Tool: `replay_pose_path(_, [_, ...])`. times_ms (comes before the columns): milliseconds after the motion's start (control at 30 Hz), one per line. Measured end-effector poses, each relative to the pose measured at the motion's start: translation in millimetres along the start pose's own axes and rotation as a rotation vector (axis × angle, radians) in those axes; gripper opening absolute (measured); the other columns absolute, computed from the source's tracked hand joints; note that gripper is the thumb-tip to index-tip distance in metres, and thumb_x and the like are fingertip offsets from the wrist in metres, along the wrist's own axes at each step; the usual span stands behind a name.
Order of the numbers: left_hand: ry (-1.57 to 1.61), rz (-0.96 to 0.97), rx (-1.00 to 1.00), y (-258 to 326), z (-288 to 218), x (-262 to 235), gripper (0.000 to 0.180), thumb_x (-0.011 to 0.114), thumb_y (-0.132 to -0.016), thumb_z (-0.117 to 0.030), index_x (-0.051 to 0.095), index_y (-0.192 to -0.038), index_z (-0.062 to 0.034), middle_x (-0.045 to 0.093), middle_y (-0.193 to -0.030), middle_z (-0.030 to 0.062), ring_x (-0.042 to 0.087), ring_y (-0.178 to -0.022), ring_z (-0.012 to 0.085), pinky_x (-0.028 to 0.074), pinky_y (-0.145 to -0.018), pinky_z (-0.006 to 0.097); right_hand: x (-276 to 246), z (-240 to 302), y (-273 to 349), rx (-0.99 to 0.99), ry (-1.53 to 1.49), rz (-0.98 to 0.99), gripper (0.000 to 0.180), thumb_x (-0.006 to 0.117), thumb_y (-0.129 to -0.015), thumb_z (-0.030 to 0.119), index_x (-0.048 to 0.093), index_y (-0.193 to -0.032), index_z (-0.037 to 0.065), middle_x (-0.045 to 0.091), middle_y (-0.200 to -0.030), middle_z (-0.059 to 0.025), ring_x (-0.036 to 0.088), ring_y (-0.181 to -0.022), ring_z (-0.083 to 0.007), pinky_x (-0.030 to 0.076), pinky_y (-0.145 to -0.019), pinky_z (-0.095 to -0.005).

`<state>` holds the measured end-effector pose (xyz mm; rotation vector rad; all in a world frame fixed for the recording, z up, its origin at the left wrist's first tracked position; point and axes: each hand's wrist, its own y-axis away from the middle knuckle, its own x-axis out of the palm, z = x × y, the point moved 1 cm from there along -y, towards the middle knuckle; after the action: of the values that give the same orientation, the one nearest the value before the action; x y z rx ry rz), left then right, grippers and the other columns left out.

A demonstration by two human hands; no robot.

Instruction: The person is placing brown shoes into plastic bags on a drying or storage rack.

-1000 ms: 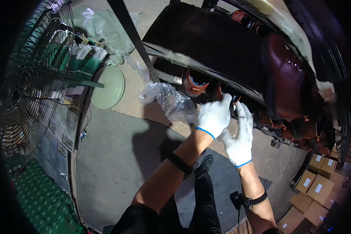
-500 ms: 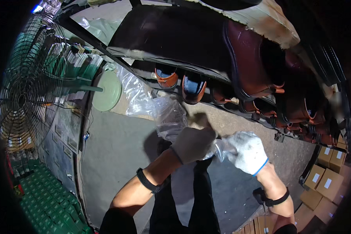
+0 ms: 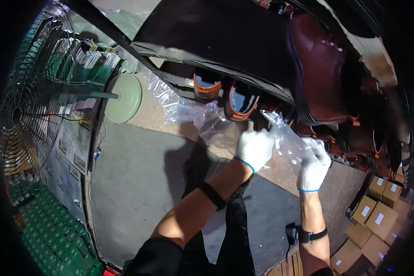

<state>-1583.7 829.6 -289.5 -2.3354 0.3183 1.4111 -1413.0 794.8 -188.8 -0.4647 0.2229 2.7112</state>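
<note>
Shelves [image 3: 207, 37]: brown shoes [image 3: 317, 69] are being held.
Bag [image 3: 287, 140]: clear, crinkled, being pinched by the right hand's [image 3: 313, 161] fingers.
Left hand [image 3: 254, 148]: fingers being curled beside it, grip unclear.

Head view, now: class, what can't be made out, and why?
Head view:
Left white-gloved hand: curled fingertips hidden behind hand itself.
Crumpled clear plastic bag: part covered by right white-gloved hand.
Orange-brown leather shoe: toe hidden beneath black shelf.
Brown cardboard boxes: white labels too small to read.
</note>
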Motion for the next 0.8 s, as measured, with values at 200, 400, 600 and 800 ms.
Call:
replay_pose_path(200, [0.273, 0.015, -0.041, -16, -28, 3, 0.024, 0.062, -0.092, -0.015, 0.073, -0.112, -0.0083, 0.072, -0.083, 0.0104, 0.074, -0.068, 0.0279, 0.057, -0.057, 0.042, 72, -15, -100, -0.733, 1.290, -0.258, 0.009, 0.069, -0.086, 0.010, 0.075, -0.080, 0.007, 0.075, -0.080, -0.0149, 0.072, -0.070, -0.0372, 0.055, -0.066, -0.0463])
replay_pose_path(400, [0.333, 0.264, -0.242, 7, -4, 4, 0.013, 0.064, -0.090, -0.013, 0.073, -0.097, -0.0063, 0.071, -0.084, 0.0129, 0.076, -0.072, 0.0323, 0.061, -0.063, 0.044, 80, 7, -23, -0.743, 0.897, 0.101, 0.018, 0.067, -0.096, 0.016, 0.078, -0.101, 0.002, 0.077, -0.100, -0.0219, 0.071, -0.097, -0.0408, 0.056, -0.083, -0.0451])
replay_pose_path(600, [0.304, 0.070, -0.060, 4, -4, 7, 0.027, 0.066, -0.089, -0.016, 0.074, -0.113, -0.0069, 0.071, -0.087, 0.0119, 0.074, -0.069, 0.0293, 0.060, -0.063, 0.043, 67, -35, -83, -0.460, 1.181, 0.283, 0.023, 0.062, -0.097, 0.019, 0.076, -0.102, 0.002, 0.075, -0.110, -0.0255, 0.070, -0.104, -0.0444, 0.053, -0.096, -0.0529])
replay_pose_path(800, [0.307, -0.374, -0.122, 79, -14, -72, 0.047, 0.077, -0.094, -0.024, 0.066, -0.139, -0.0144, 0.069, -0.107, 0.0106, 0.072, -0.091, 0.0256, 0.062, -0.077, 0.037, 13, -39, 92, 0.794, -0.345, -0.163, 0.066, 0.060, -0.108, 0.049, 0.054, -0.151, -0.001, 0.064, -0.143, -0.0193, 0.066, -0.122, -0.0333, 0.052, -0.108, -0.0467])
